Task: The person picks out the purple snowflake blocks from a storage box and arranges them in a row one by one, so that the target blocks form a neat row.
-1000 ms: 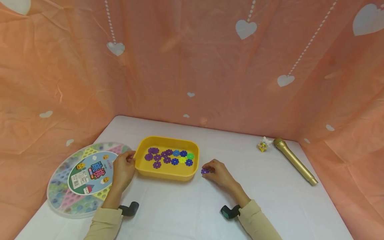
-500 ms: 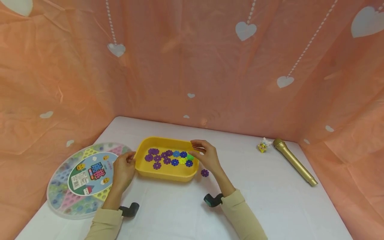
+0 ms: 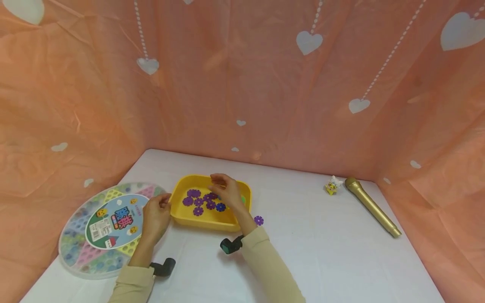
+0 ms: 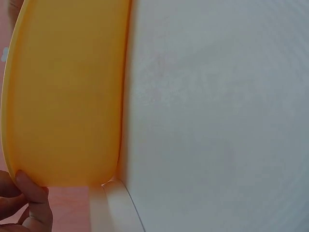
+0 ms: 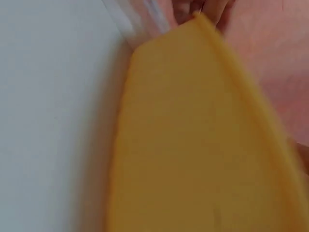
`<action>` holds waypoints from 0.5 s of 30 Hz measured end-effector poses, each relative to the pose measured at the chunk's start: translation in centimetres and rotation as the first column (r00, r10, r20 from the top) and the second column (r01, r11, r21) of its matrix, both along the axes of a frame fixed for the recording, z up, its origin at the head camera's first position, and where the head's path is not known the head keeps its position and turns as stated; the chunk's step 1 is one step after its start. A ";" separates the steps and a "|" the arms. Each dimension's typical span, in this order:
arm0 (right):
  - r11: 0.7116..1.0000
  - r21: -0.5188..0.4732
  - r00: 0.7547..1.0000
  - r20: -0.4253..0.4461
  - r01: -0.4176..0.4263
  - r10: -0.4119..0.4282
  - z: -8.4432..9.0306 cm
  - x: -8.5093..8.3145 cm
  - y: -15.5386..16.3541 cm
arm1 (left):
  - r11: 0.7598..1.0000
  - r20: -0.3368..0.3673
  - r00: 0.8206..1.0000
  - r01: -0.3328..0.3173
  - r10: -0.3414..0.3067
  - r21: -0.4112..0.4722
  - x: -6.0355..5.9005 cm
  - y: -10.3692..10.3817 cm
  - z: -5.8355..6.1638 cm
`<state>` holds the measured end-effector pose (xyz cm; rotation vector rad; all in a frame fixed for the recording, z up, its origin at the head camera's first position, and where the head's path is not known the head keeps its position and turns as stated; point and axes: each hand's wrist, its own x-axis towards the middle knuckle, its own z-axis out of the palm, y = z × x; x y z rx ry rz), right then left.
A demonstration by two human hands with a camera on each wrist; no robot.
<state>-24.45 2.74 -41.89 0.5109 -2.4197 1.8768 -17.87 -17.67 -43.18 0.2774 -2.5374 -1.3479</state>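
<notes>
A yellow plastic basin (image 3: 206, 226) holds several notched snowflake discs, mostly purple (image 3: 198, 211), with a blue disc (image 3: 221, 207) and a partly covered green one (image 3: 243, 199). My left hand (image 3: 154, 216) pinches the basin's left rim; its thumb (image 4: 33, 191) lies against the outer wall in the left wrist view. Over the right half of the basin hovers my right hand (image 3: 229, 194), fingers loosely bent with nothing visible in them. It hides some of the discs. One purple disc (image 3: 259, 220) lies on the table just right of the basin.
Left of the basin, partly under my left forearm, is a round Chinese checkers box (image 3: 87, 252). A small yellow-and-white figurine (image 3: 333, 185) and a gold toy microphone (image 3: 373, 207) lie at the right. A heart-patterned curtain (image 3: 261, 105) surrounds the white table (image 3: 333, 261).
My right hand has let go of a purple disc on the table beside the basin. It then moved left, over the basin. The left hand has stayed at the rim.
</notes>
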 end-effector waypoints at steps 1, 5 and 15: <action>0.999 0.028 1.000 0.013 0.017 -0.018 -0.8 -0.5 -0.1 | 1.000 0.007 1.000 0.000 0.000 0.002 0.0 0.0 0.0; 0.987 0.151 0.998 0.035 0.051 -0.057 -2.3 -1.5 -0.3 | 1.000 0.025 1.000 0.002 -0.003 0.012 0.1 0.0 -0.1; 0.943 0.334 0.998 0.065 -0.019 -0.003 -2.7 -1.9 -0.5 | 1.000 -0.008 1.000 -0.013 0.013 -0.010 0.0 0.1 -0.1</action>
